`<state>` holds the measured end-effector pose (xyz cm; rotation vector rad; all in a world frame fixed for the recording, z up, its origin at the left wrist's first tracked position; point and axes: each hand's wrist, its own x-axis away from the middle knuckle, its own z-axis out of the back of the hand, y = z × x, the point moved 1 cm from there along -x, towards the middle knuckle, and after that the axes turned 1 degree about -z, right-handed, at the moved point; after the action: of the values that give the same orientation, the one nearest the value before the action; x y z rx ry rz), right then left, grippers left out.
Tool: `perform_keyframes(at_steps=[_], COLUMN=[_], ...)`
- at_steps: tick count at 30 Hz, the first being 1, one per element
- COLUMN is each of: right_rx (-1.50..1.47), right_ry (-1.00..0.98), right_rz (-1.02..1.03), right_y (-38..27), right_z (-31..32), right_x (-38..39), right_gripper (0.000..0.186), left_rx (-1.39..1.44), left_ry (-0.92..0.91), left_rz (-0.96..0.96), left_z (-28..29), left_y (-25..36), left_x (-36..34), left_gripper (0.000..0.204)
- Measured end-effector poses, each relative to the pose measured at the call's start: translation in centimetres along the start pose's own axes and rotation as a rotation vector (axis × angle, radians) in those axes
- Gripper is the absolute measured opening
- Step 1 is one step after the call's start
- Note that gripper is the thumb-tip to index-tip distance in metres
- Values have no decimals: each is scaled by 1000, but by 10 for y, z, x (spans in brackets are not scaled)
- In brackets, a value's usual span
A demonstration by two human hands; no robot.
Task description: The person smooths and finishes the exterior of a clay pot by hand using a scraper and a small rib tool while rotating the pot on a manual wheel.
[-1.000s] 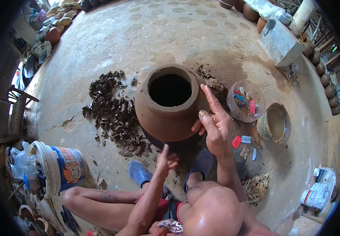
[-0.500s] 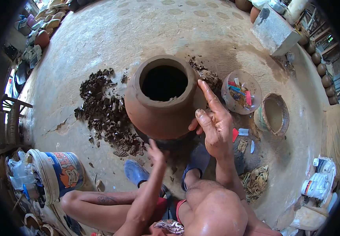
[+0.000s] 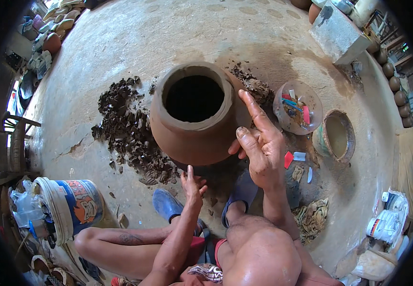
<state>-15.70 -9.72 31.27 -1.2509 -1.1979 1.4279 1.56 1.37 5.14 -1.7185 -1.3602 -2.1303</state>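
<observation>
In front of me stands a large round clay pot [image 3: 192, 143] with a wide mouth and thick rim, brown and smooth outside, dark within. Against its right side I hold my right hand [image 3: 266, 150], index finger stretched along the shoulder, thumb apart and the other fingers partly bent. Nothing shows in its grasp. Just below the pot's near edge is my left hand [image 3: 193, 187], palm partly turned up, fingers apart and holding nothing. Whether its fingertips touch the dark base beneath the pot, I cannot tell. The pot's far lower side is hidden.
Dark clay shavings [image 3: 127, 128] lie heaped left of the pot, with more behind its right side. A clear tub [image 3: 317, 112] of small tools and a bucket of murky water [image 3: 317, 143] stand at right. A crumpled cloth [image 3: 316, 217] and a white bucket [image 3: 56, 200] flank my legs.
My left hand has shifted slightly right and its palm has turned upward. The right hand keeps its place by the pot's side. The view has tilted a little.
</observation>
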Motion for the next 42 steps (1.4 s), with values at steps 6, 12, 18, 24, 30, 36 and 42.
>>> perform_keyframes(at_steps=[6,12,18,24,30,36,42], right_rx=[5,-18,-12,-39,9,-10,-9], right_ry=[8,10,19,8,7,7,0], right_rz=[-41,-27,-4,-9,-35,-24,-33], right_y=[2,-1,-2,1,2,1,2], right_z=[2,8,8,6,3,1,2], right_x=[1,-1,1,1,2,1,2], right_gripper=[65,61,61,61,64,65,66], left_rx=[38,71,86,87,104,102,113], left_ry=[33,12,0,-1,3,16,8], left_rz=[-72,-81,-102,-85,-96,-123,-126], left_z=[-3,-2,-2,3,0,4,0], left_y=[3,4,8,7,6,3,7], left_x=[-3,-9,-13,-16,-18,-23,-15], left_gripper=[91,96,102,99,95,83,80])
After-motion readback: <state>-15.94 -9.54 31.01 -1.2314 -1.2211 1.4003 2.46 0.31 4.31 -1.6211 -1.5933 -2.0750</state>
